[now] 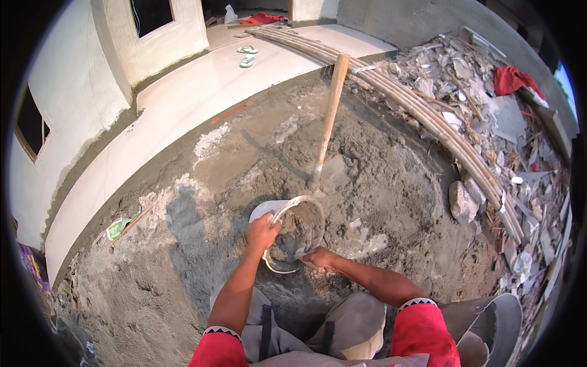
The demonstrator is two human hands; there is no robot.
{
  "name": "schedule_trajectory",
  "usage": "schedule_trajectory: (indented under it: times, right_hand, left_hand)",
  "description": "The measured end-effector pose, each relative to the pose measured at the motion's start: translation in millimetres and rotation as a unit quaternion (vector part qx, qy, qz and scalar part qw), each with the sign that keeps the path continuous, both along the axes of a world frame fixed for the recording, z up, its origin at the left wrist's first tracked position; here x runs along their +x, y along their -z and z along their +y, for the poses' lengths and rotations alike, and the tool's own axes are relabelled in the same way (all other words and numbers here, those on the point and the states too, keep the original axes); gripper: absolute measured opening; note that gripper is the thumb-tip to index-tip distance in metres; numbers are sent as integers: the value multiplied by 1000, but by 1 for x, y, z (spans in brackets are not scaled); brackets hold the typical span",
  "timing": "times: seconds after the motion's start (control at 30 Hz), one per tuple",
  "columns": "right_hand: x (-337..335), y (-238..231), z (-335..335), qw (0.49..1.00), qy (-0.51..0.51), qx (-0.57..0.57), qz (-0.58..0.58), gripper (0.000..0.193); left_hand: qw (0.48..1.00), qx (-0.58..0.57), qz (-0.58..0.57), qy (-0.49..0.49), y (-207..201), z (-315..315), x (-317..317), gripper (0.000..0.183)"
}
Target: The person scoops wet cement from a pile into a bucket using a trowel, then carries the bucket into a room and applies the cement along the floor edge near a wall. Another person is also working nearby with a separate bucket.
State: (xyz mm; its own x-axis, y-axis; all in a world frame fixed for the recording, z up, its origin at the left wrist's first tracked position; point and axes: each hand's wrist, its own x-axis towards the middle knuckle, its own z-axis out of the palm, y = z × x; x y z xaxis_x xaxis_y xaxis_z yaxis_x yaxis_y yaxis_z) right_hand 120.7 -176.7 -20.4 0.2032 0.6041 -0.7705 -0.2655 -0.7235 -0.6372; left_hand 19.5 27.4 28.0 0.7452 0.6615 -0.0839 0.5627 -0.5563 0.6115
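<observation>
A round bucket (318,223) with a pale rim stands tilted in front of me, with grey mortar inside. My left hand (263,232) is closed on its left rim. My right hand (320,259) is closed at the bucket's near right edge, around a small tool with a pale end (299,252); its kind is hard to make out. Wet grey mortar (379,165) spreads over the ground around the bucket. Just beyond, a long wooden handle (333,110) rises from the mortar, its lower end partly buried.
Bundled poles (428,116) lie along the right, beside a rubble heap (483,104) and a large stone (463,202). A pale raised ledge (177,110) runs along the wall at the left, with sandals (247,55) on it. A grey curved sheet (504,324) lies at lower right.
</observation>
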Motion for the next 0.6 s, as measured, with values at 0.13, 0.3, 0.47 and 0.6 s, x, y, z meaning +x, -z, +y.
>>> schedule_trajectory:
  times: [0.13,0.3,0.47,0.6]
  right_hand:
    - [2,-27,-8,1000,19,12,-6,33]
    - [26,-23,-10,935,-109,47,-333,41]
    - [1,-13,30,816,-250,-3,-521,49]
    - [-10,-35,6,759,-391,65,-517,51]
  left_hand:
    - [1000,-2,5,17,0,7,5,47]
    - [999,-10,47,15,-3,13,4,44]
    - [997,41,46,42,-4,3,13,48]
    - [1000,23,11,11,6,11,9,48]
